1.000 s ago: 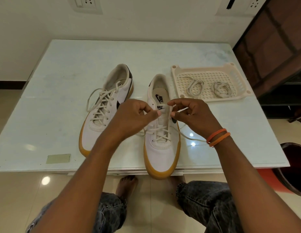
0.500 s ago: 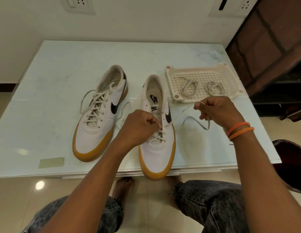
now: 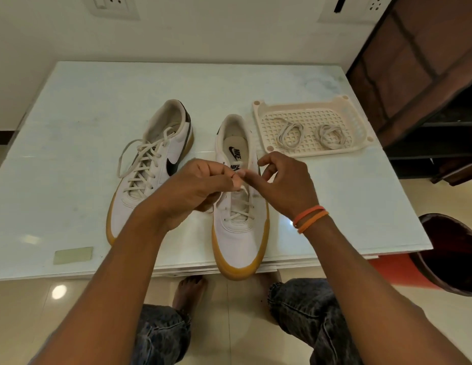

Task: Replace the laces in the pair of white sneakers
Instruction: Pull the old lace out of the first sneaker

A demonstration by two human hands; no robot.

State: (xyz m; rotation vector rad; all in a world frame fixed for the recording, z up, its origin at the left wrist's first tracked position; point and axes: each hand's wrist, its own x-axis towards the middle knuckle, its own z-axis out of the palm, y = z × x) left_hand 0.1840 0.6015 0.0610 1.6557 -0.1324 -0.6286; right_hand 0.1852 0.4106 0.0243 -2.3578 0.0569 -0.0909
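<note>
Sneakers first, since they're the whole job: two white ones with gum soles sit on the pale glass-topped table (image 3: 71, 106), toes pointing at the near edge. The left sneaker (image 3: 153, 164) is laced right up, loose ends looping off to its left. The right sneaker (image 3: 239, 206) is the one being worked on, its toe poking just over the near edge; its lace (image 3: 239, 209) crosses only the lower eyelets and the upper rows look empty.

Far right on the table there's a cream plastic tray (image 3: 258, 109) with two coiled laces (image 3: 291, 134) lying in it, well apart from the shoes. I'd guess those are the replacements, but can't say for sure.

Both hands meet over the right sneaker's tongue. The left hand (image 3: 195, 188) has its fingers curled, thumb and forefinger pinching the lace. The right hand (image 3: 285, 183) is curled too, fingertips touching the left hand's. It seems to be pinching the same lace, though the strand itself is hidden there.

My read: this is the unlacing step on the right shoe, partway down. The next move calls for drawing the lace out of the next crossing and freeing one row at a time. The left shoe hasn't been started.
</note>
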